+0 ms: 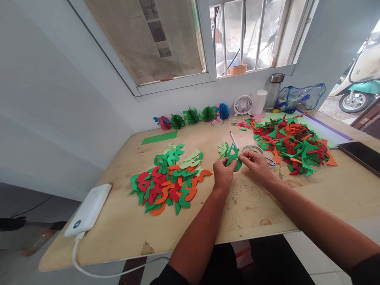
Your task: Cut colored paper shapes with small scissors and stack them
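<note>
My left hand [224,172] pinches a curved green paper cutout [232,151] above the table, thumb on top. At the cutout's right edge, my right hand [257,163] has thumb and forefinger closed together on the paper. A speck of white shows by these fingertips, too small to name. Just behind my left hand lie pale green paper cutouts [222,149]. A white pen [234,141] rests beyond the held paper. Close to my right hand are a roll of clear tape [252,149], partly hidden, and a blue-handled tool [270,161].
Left of my hands spreads a pile of curved paper cutouts [163,184]; at right is a heap of paper scraps [293,142]. Folded paper figures [191,116], a small fan [243,105] and a glass bottle [273,93] line the wall. A phone [362,158] and a power bank [89,209] lie near opposite ends.
</note>
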A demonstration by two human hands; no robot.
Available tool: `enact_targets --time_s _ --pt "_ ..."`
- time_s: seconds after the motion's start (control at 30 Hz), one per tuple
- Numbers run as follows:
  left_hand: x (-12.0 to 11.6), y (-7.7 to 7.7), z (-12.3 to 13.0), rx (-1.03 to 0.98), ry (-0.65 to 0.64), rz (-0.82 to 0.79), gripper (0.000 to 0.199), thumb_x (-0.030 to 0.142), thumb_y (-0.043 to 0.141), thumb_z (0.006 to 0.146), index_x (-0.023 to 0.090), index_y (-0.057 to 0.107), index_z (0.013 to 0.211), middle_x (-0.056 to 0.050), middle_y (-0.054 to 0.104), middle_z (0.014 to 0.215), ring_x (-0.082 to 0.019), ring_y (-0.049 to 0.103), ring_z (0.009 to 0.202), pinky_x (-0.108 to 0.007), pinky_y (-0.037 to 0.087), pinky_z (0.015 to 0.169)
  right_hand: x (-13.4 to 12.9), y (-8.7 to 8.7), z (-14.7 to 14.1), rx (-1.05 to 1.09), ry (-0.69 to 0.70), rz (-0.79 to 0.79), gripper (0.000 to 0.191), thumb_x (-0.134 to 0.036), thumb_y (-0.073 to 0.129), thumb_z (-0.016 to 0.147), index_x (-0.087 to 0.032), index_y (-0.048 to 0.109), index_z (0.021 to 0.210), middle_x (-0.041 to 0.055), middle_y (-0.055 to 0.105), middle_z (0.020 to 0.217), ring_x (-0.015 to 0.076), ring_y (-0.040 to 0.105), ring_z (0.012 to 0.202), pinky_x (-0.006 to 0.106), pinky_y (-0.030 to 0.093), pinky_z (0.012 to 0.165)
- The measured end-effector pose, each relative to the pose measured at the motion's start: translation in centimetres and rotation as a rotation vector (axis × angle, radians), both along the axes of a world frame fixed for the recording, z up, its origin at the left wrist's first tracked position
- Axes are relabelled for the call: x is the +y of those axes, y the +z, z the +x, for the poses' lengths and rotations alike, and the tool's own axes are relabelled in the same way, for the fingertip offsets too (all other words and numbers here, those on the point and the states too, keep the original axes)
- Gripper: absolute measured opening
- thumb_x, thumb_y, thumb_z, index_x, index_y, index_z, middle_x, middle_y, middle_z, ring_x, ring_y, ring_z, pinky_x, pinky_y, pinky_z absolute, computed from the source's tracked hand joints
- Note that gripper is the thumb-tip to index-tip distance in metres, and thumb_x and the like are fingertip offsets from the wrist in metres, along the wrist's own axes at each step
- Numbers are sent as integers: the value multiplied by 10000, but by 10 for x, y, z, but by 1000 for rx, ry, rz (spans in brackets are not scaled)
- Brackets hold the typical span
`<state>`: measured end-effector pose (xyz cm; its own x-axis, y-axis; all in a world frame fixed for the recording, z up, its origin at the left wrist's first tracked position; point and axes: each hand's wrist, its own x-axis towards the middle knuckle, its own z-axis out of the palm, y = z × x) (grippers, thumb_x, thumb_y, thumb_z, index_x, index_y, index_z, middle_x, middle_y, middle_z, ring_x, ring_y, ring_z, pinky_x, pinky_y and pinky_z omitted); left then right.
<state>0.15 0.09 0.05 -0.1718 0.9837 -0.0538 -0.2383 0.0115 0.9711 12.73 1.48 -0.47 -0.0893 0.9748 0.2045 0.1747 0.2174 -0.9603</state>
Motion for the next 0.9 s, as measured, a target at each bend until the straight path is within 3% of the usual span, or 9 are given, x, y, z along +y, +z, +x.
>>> enact_targets --time_s 0.23,0.5,0.9 --pt "-2 3 1 -32 15 -17 212 300 733 547 109 657 593 18 547 544 -83 483 507 -210 438 506 0 2 -1 -5 -91 42 169 -354 571 773 -195 626 790 38 642 783 176 557 735 305 424 675" --pt "-5 8 0 -115 -16 -63 266 324 773 504 103 652 588 7 571 565 -97 513 517 -255 494 547 2 -3 2 -22 11 -1 175 -355 565 785 -192 628 781 16 605 735 164 539 702 300 418 682" --pt "-4 9 1 -132 -20 -72 295 334 784 482 98 650 598 2 583 578 -98 527 515 -248 499 517 0 0 1 10 18 -21 206 -382 573 780 -184 628 763 4 596 704 149 526 669 281 415 654"
